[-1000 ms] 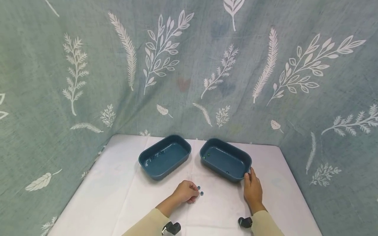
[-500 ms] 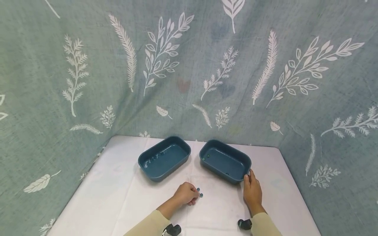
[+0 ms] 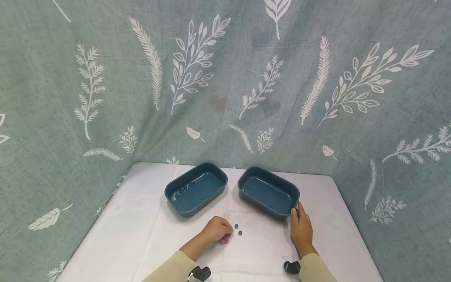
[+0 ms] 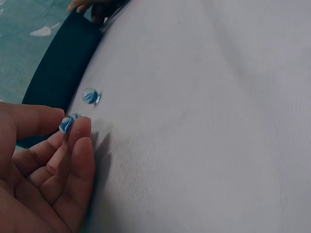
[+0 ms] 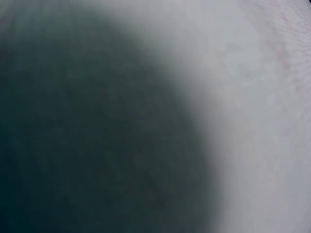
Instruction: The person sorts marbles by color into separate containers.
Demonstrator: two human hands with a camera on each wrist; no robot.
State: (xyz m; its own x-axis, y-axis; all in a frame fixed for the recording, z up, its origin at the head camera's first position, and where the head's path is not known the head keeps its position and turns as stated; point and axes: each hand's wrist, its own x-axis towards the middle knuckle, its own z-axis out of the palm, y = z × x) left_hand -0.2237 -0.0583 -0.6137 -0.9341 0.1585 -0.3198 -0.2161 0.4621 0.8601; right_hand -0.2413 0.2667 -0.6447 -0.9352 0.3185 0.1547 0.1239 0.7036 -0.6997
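My left hand (image 3: 217,230) pinches a glass marble (image 4: 66,125) with blue and white swirls between thumb and forefinger, low over the white table. Just right of those fingertips, two more blue marbles lie on the cloth, a farther marble (image 3: 236,226) and a nearer marble (image 3: 240,233). At the near right corner of the right blue tub (image 3: 269,175), my right hand (image 3: 302,229) grips the wall, with some fingers hidden behind the corner. Inside that tub are a few small marbles, two of them greenish (image 3: 248,186). Blur fills most of the right wrist view.
A second blue tub (image 3: 208,201) stands at the left, angled toward the first, with several dark marbles (image 3: 185,187) along its far left side. A patterned grey-green cloth (image 3: 218,78) hangs behind and on both sides of the white-covered table (image 3: 148,235).
My left hand has drawn slightly left, away from the two loose marbles, carrying the pinched marble. The right hand and both tubs stay where they were.
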